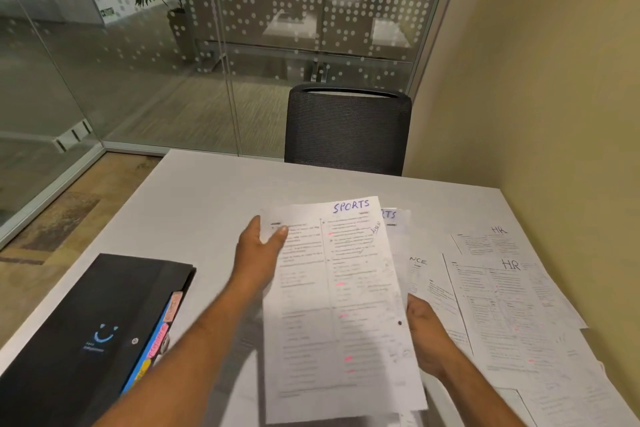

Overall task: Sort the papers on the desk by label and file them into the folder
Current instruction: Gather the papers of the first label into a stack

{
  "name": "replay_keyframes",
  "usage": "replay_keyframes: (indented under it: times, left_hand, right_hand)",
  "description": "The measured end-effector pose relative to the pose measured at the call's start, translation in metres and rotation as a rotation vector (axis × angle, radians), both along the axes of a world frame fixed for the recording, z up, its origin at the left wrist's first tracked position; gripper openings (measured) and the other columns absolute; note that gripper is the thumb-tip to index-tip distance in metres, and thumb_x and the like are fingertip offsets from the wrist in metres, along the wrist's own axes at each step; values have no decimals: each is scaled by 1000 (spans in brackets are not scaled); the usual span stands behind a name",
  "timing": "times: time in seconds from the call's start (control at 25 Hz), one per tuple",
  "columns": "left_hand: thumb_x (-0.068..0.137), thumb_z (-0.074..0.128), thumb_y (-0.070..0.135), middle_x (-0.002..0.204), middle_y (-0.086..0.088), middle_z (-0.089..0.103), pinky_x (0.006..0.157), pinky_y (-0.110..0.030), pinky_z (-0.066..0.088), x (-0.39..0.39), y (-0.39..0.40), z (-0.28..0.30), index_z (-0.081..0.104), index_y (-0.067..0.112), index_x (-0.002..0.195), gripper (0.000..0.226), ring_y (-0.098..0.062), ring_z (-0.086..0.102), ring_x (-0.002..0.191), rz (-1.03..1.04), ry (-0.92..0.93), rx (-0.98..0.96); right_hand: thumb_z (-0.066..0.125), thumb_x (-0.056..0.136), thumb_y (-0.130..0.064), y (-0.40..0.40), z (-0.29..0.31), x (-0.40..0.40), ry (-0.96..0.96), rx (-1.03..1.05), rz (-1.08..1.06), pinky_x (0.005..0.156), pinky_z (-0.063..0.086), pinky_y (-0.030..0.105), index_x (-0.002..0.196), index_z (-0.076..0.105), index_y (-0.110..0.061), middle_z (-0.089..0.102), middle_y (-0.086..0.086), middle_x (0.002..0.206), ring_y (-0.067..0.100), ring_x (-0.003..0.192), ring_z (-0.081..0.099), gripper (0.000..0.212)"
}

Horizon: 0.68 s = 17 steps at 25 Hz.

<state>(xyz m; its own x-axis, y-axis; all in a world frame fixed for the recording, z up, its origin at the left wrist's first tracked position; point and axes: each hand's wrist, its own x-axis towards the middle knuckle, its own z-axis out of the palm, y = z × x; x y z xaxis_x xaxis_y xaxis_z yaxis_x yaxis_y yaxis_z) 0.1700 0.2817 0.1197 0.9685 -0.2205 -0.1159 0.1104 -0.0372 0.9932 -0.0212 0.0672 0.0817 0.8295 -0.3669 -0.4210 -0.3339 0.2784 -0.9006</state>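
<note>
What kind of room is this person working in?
Probably a small office meeting room: a dotted frosted glass partition wall, a black mesh office chair, and a plain white desk with printed papers.

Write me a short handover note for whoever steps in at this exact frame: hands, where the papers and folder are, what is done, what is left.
Left hand: grips the upper left edge of the SPORTS sheet, held above the desk.
Right hand: holds the same sheet's right edge; at least one more sheet sits behind it.
Black folder: closed, on the desk to the left, coloured tabs showing along its edge.
HR sheets: spread on the desk to the right, with one partly covered sheet whose label ends in "NCE".
Done: SPORTS papers being gathered.
Left: sort the remaining sheets and file everything; whether any are filed already cannot be seen.
</note>
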Motion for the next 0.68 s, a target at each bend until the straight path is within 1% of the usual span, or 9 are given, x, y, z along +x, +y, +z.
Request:
replay_keyframes:
  times: [0.08, 0.12, 0.2, 0.24, 0.32, 0.36, 0.44, 0.56, 0.68]
  left_hand:
    - [94, 65, 10, 103, -4, 72, 72, -33, 60, -16, -13, 1, 55, 26, 106, 22, -23, 72, 94, 54, 11, -56]
    - [92, 66, 6, 105, -2, 72, 70, -29, 60, -24, -18, 4, 51, 28, 110, 32, -20, 71, 94, 82, -12, -75]
    - [89, 68, 2, 108, 3, 71, 71, -32, 61, -34, -24, 13, 45, 35, 122, 52, -16, 71, 96, 117, -86, -157]
    - [88, 70, 3, 109, 5, 71, 73, -35, 61, -36, -26, 16, 43, 40, 126, 59, -15, 71, 98, 128, -142, -188]
    - [86, 73, 5, 112, 9, 69, 76, -36, 60, -40, -26, 23, 42, 42, 128, 64, -14, 70, 101, 120, -272, -210]
    - [86, 74, 5, 115, 13, 67, 78, -34, 60, -42, -27, 24, 43, 42, 127, 64, -14, 69, 104, 105, -341, -216]
    - [83, 76, 7, 116, 25, 60, 81, -29, 59, -50, -25, 21, 42, 38, 127, 64, -11, 65, 107, 65, -440, -186]
    - [77, 79, 11, 108, 27, 59, 87, -26, 55, -57, -21, -6, 44, 31, 131, 68, -10, 63, 102, 16, -428, -93]
    - [80, 78, 6, 117, 19, 62, 87, -22, 53, -61, -20, -36, 45, 38, 126, 65, -8, 64, 105, -46, -300, 3]
  right_hand:
    - [53, 99, -7, 4, 5, 3, 13, -57, -28, 52, 48, 18, 82, 61, 1, 64, 15, 75, 15, 58, 60, 21]
    - [50, 102, -20, 5, 5, 4, 26, -28, -71, 55, 50, 19, 81, 62, -1, 64, 14, 76, 17, 61, 60, 31]
    - [41, 101, -46, 10, 9, 10, -23, 69, -154, 80, 57, 35, 103, 71, -6, 75, 14, 99, 29, 90, 72, 50]
    - [43, 99, -45, 10, 8, 12, -95, 62, -147, 89, 56, 42, 113, 69, -8, 75, 12, 108, 31, 102, 71, 47]
    - [58, 96, -18, 13, 7, 13, -186, -135, -178, 88, 60, 40, 114, 67, -11, 77, 4, 107, 25, 102, 72, 22]
    - [63, 93, -8, 12, 5, 13, -193, -256, -203, 85, 61, 37, 112, 67, -13, 77, 0, 104, 22, 99, 73, 20]
    - [66, 90, -2, 12, -3, 12, -208, -346, -247, 84, 61, 36, 113, 66, -13, 77, 1, 103, 20, 98, 73, 26]
    - [64, 90, 2, 17, -18, 11, -145, -337, -286, 91, 55, 41, 121, 58, -10, 71, 5, 112, 26, 108, 67, 34]
    - [63, 91, 4, 19, -40, 9, -77, -333, -310, 104, 48, 49, 130, 52, -6, 67, 8, 119, 28, 115, 61, 42]
